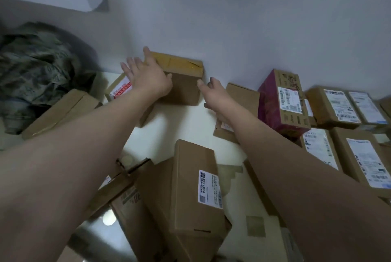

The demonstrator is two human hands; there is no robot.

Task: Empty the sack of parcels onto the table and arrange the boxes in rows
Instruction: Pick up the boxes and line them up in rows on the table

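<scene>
bare arms (69, 156) outstretched, left hand (146, 77) splayed

Legible text: none. White shipping labels (210, 189) on brown cardboard boxes (186, 177) and magenta carton (270, 105) (barcodes visible, print blurred).

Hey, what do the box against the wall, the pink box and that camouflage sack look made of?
Box against the wall: matte brown cardboard, with glossy yellowish tape across its top. Pink box: probably printed cardboard, brown on top, with a white paper label. Camouflage sack: soft fabric, judging by its crumpled folds; the weave is too blurred to tell.
</scene>
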